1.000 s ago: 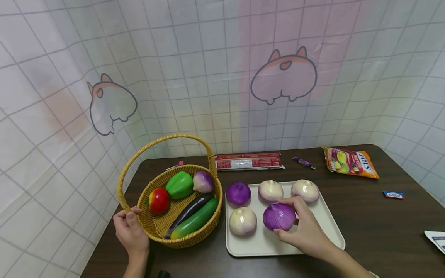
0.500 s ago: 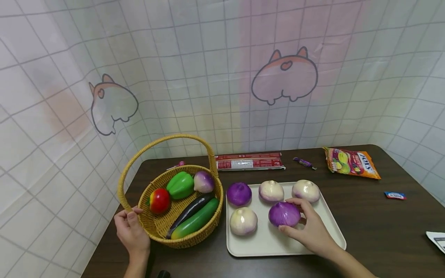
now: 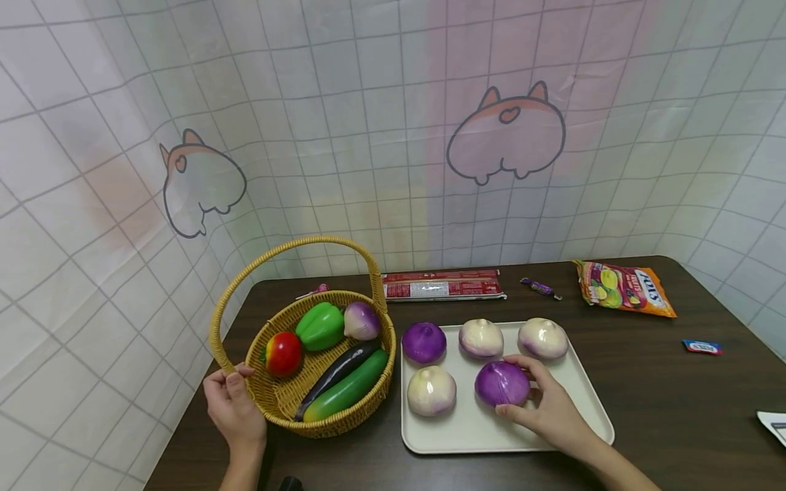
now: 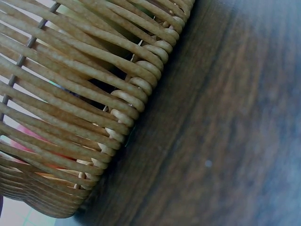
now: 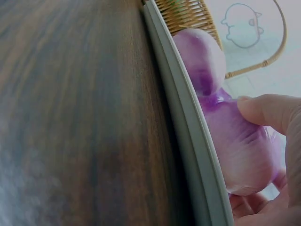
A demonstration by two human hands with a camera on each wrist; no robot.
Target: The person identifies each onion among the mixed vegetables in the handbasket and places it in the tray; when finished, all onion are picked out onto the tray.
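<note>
My left hand (image 3: 235,407) grips the yellow wicker basket (image 3: 331,428) where its handle meets the rim at the left. In the basket lie a red-yellow tomato-like toy (image 3: 283,354), a green pepper (image 3: 321,326), a purple-white onion (image 3: 361,321), a dark eggplant (image 3: 336,372) and a green cucumber-like vegetable (image 3: 347,386). My right hand (image 3: 546,402) holds a purple onion (image 3: 501,384) between thumb and fingers, low over the white tray (image 3: 485,436). In the right wrist view the thumb presses the side of this onion (image 5: 242,146), close inside the tray's edge.
On the tray stand another purple onion (image 3: 424,342) and whitish onions (image 3: 432,391), several in all. Behind lie a long red packet (image 3: 442,285) and a purple-wrapped candy (image 3: 540,288). An orange candy bag (image 3: 625,289) and a small blue wrapper (image 3: 702,347) lie at the right.
My right hand has shifted a little to the right with the purple onion, which also sits slightly lower over the tray. The left hand stays at the basket, with the whole view shifting slightly.
</note>
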